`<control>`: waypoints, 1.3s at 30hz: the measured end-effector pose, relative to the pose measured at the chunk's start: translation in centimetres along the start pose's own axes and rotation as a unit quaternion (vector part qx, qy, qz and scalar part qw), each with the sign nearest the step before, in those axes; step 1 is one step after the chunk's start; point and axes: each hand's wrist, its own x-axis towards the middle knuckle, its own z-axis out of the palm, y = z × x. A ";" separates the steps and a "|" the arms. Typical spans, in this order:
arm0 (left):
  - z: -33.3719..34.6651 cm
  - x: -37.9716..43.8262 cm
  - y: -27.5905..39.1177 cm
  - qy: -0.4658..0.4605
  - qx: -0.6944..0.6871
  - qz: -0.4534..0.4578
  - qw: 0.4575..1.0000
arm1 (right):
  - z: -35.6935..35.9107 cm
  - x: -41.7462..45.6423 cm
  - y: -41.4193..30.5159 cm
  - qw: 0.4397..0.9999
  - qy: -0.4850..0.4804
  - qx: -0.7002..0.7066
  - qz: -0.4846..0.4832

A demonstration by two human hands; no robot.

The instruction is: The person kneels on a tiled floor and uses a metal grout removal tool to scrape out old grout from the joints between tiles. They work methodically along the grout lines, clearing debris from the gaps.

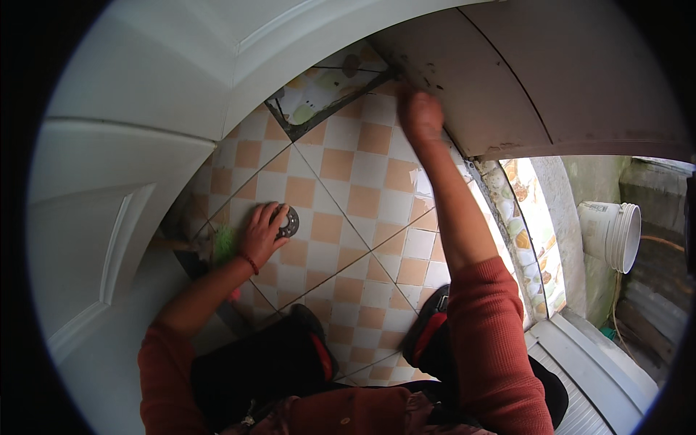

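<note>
My left hand (pixel 262 232) rests on a round, dark floor drain cover (pixel 292 222) on the checkered tile floor (pixel 348 228), its fingers spread over the left side of the cover. A red beaded bracelet (pixel 249 263) circles that wrist. Farther forward, my right hand (pixel 422 115) is curled and blurred, close to the foot of the grey tiled wall (pixel 489 81). Whether it holds something cannot be made out. Dark grime lines the joint between wall and floor there.
Green bristles (pixel 224 243) stand left of my left wrist. A white panelled door (pixel 163 70) curves along the left and top. Pebble-patterned tile (pixel 326 89) lies at the far corner. A white plastic bucket (pixel 603 234) is outside the opening at right. My shoes are on the floor below.
</note>
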 end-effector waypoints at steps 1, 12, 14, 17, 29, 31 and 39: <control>0.0 0.0 0.0 0.001 -0.003 -0.003 1.000 | -1.3 -0.2 1.5 0.994 0.099 0.032 -0.017; 0.3 -0.2 -0.4 0.007 0.009 0.008 1.000 | -4.9 -6.6 5.7 0.973 0.219 -0.060 -0.034; 0.4 -0.2 -0.4 -0.003 0.013 -0.005 1.000 | -6.6 -6.0 6.0 0.960 0.273 -0.038 -0.041; 0.3 -0.1 -0.5 -0.003 0.005 0.007 1.000 | -6.9 -6.4 6.5 0.945 0.321 -0.046 -0.042; -0.1 -0.1 -0.5 -0.003 0.014 0.016 1.000 | -5.3 -9.9 9.0 0.946 0.321 0.043 -0.002; -0.2 -0.2 -0.4 -0.005 0.029 0.020 0.999 | -4.0 -10.5 9.0 0.975 0.223 -0.009 0.000; -0.5 -0.2 -0.3 -0.011 0.050 0.023 0.998 | -2.3 -7.5 8.3 0.975 0.193 -0.106 -0.004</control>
